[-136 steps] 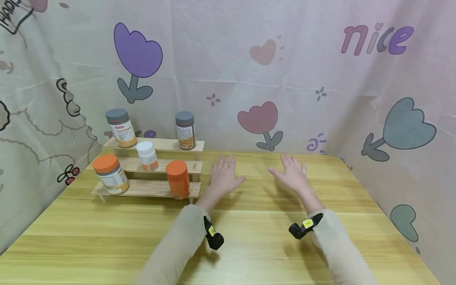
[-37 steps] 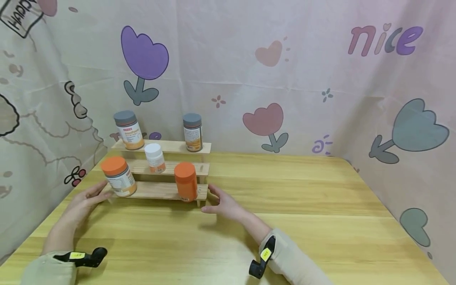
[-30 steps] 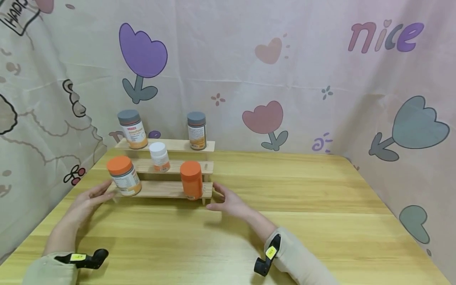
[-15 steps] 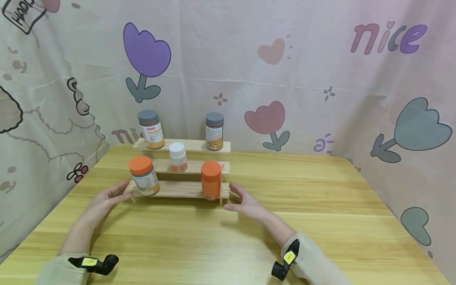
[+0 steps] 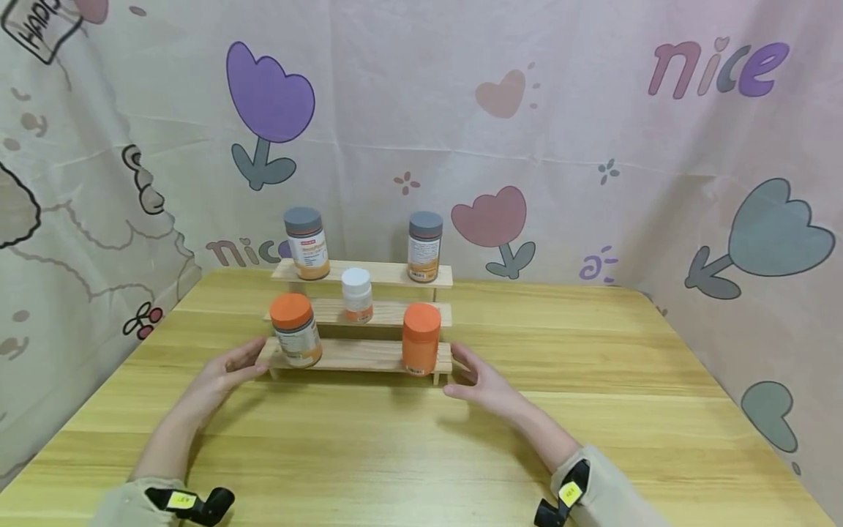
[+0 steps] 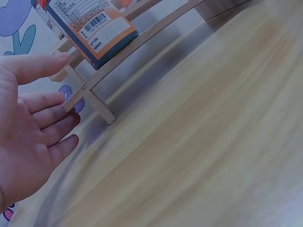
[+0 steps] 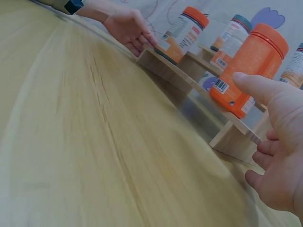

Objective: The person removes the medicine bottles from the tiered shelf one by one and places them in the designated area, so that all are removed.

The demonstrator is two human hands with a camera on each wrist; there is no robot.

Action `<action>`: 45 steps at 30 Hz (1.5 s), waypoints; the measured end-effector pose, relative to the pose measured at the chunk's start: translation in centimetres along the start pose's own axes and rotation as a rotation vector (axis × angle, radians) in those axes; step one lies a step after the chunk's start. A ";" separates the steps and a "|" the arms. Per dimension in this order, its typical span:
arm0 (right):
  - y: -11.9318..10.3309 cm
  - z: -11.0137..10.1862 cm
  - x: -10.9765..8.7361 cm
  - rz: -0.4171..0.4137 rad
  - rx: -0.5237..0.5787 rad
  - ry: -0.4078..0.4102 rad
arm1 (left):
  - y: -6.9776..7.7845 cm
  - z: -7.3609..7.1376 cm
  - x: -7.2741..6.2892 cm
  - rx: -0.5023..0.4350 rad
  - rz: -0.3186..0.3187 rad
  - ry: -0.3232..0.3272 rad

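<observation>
A three-tier wooden display rack (image 5: pixel 358 357) stands on the table, bearing several supplement bottles. At its left end my left hand (image 5: pixel 220 377) touches the bottom shelf, fingers extended; in the left wrist view the fingers (image 6: pixel 57 116) meet the shelf's tip. My right hand (image 5: pixel 487 384) is at the opposite end, its fingertips against the shelf end and its thumb in front. On the bottom tier are an orange-lidded jar (image 5: pixel 296 333) and an all-orange bottle (image 5: pixel 421 340). A small white bottle (image 5: pixel 358 296) is on the middle tier. Two grey-lidded bottles, left (image 5: pixel 307 245) and right (image 5: pixel 424 249), occupy the top.
The wood-grain table (image 5: pixel 369 454) extends in front of the rack and to its right. Behind hangs a pale curtain (image 5: pixel 395 95) printed with flowers and hearts. A black wrist camera (image 5: pixel 191 505) is strapped to the left forearm and another (image 5: pixel 563 498) to the right.
Both hands first lay on the table right of the rack, then went to its two ends. The rack and its bottles have slid right together with the hands, toward the table's middle.
</observation>
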State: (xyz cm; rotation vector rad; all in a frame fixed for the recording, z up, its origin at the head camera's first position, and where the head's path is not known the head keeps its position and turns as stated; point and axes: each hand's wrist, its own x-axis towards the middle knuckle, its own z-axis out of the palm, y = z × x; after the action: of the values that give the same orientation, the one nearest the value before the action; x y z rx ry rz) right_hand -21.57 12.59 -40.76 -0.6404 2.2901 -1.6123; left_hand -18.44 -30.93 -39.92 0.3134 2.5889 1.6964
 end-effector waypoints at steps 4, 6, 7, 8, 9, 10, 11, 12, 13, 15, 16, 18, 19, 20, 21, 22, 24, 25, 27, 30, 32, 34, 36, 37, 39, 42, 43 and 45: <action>0.1 -0.5 -0.8 0.008 0.008 -0.008 | 0.2 0.6 0.1 0.001 0.010 -0.010; 0.1 -0.7 -1.2 0.007 0.010 -0.008 | 0.3 0.9 0.3 0.007 0.006 -0.013; 0.1 -0.8 -1.4 0.005 0.011 -0.008 | 0.4 1.1 0.3 0.011 0.003 -0.013; 0.2 -0.9 -1.6 0.005 0.012 -0.007 | 0.4 1.2 0.4 0.014 0.002 -0.013; 0.2 -0.9 -1.7 0.005 0.012 -0.006 | 0.5 1.3 0.5 0.020 -0.001 -0.013; 0.2 -1.0 -1.9 0.004 0.008 -0.005 | 0.6 1.4 0.5 0.027 -0.003 -0.012; 0.3 -1.1 -2.0 0.003 0.010 -0.005 | 0.7 1.5 0.5 0.032 -0.003 -0.013; 0.3 -1.2 -2.1 0.002 0.013 -0.006 | 0.8 1.6 0.5 0.037 -0.004 -0.014; 0.4 -1.3 -2.3 0.001 0.014 -0.005 | 0.9 1.7 0.5 0.042 -0.003 -0.013; 0.4 -1.5 -2.6 0.002 0.017 -0.007 | 1.1 1.8 0.5 0.048 0.000 -0.014; 0.4 -1.6 -2.7 0.002 0.017 -0.007 | 1.2 2.0 0.4 0.046 0.003 -0.015; 0.4 -1.8 -3.1 0.002 0.010 -0.004 | 1.4 2.2 0.4 0.043 0.003 -0.018; 0.4 -1.9 -3.2 0.003 0.006 -0.001 | 1.4 2.3 0.4 0.042 0.002 -0.019; 0.5 -1.9 -3.3 0.006 0.004 0.001 | 1.5 2.4 0.4 0.037 0.000 -0.021; 0.5 -2.0 -3.5 0.008 0.001 0.005 | 1.5 2.5 0.4 0.032 -0.003 -0.023; 0.5 -2.1 -3.5 0.010 -0.004 0.010 | 1.5 2.6 0.4 0.030 -0.004 -0.025; 0.5 -2.2 -3.7 0.015 -0.009 0.018 | 1.5 2.7 0.3 0.027 -0.005 -0.029; 0.5 -2.3 -3.7 0.019 -0.008 0.021 | 1.5 2.8 0.3 0.029 -0.004 -0.029; 0.5 -2.4 -3.8 0.018 -0.010 0.018 | 1.6 2.8 0.2 0.034 -0.002 -0.031; 0.6 -2.6 -3.8 0.010 -0.017 0.004 | 1.6 2.9 0.2 0.045 -0.004 -0.034; 0.6 -2.8 -3.7 0.000 -0.031 -0.006 | 1.7 2.9 0.2 0.050 -0.004 -0.038; 0.6 -3.1 -3.6 -0.003 -0.050 -0.003 | 1.7 2.9 0.2 0.047 -0.003 -0.042; 0.7 -3.5 -3.4 -0.004 -0.058 0.006 | 1.7 2.9 0.1 0.042 0.002 -0.047; 0.7 -3.8 -3.4 -0.001 -0.054 0.016 | 1.7 2.9 0.1 0.039 0.005 -0.049; 0.7 -4.3 -3.3 -0.004 -0.049 0.038 | 1.7 3.0 0.1 0.028 0.014 -0.054; 0.7 -5.1 -3.0 -0.028 -0.049 0.074 | 1.6 3.1 0.2 0.015 0.029 -0.060; 0.7 -5.4 -2.9 -0.040 -0.049 0.088 | 1.6 3.2 0.1 0.011 0.033 -0.062; 0.5 -6.1 -2.6 -0.064 -0.067 0.108 | 1.5 3.3 0.2 0.005 0.040 -0.063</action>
State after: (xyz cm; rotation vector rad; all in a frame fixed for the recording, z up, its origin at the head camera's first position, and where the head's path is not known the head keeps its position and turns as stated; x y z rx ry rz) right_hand -22.23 18.96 -39.21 -0.6633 2.4335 -1.6424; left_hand -17.92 -27.37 -39.87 0.4141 2.5593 1.6638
